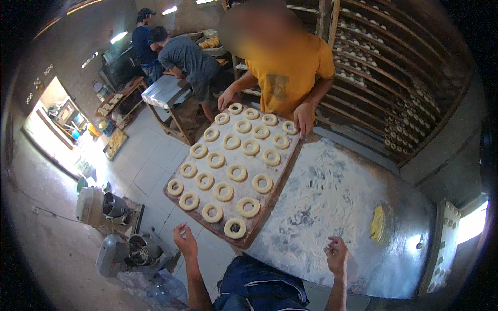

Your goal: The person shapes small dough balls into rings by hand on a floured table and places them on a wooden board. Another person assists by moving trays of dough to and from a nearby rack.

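Tray (254, 168) of dough rings (248, 214), right at the centre of my view, its long sides slanting from one o'clock down to seven, the rings in loose rows, each apart from its neighbour. Just beyond it, at one o'clock, stands a yellow-shirted co-worker (290, 67): one of the co-worker's hands (226, 99) on the far corner at twelve, the co-worker's other hand (304, 118) at the corner at two.

My read: we're at the tray-shifting step, loading looks done, and the next move calls for keeping that board level so the soft rings don't slide. If I lend support, it wants to go under the near edge, gently, matched to the far end.

Now my own pair. Left hand (185, 241), seven o'clock from the tray, near its closest edge but clear of it: fingers loosely bent, thumb apart from them, nothing in the grasp. Right hand (336, 254), between four and five, by the near side of the floured table (311, 207): half unfolded, fingers curled and apart from the thumb, empty too. Does a fingertip brush the tabletop? I cannot tell from up here.

Farther out, a yellow smear (377, 224) sits on that table between three and four, and a loaded slatted rack (363, 98) rises at two.
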Available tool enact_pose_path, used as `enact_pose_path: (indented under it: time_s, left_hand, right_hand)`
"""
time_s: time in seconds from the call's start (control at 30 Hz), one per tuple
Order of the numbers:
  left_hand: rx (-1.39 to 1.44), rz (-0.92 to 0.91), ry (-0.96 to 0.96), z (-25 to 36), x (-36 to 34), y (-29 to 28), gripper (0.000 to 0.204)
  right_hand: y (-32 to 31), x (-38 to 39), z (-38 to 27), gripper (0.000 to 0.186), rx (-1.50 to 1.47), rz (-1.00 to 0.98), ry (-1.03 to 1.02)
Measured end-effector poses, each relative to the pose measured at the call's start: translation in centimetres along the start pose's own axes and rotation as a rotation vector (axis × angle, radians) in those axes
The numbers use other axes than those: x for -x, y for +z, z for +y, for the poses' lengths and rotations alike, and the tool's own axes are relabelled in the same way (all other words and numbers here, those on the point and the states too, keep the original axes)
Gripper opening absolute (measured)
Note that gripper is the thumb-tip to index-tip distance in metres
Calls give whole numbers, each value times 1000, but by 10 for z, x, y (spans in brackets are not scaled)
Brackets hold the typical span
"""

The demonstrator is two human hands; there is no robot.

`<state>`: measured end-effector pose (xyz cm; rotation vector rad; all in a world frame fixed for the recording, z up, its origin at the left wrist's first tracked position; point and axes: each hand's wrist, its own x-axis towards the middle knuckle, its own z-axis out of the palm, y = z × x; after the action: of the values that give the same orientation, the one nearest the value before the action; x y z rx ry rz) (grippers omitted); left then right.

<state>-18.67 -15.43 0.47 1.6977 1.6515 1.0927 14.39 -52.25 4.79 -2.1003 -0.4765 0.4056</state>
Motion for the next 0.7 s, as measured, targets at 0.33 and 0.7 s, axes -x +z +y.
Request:
enact_pose_path:
  time_s: [0.33,0.7]
  left_hand:
    - [-14,-123,-45,-15,61,-34,21]
    - [15,-281,43,2,35,11,19]
  right_hand:
    - [49,5,-26,28,-84,-415,-161]
    - [170,27,-55,32,115,-560,-443]
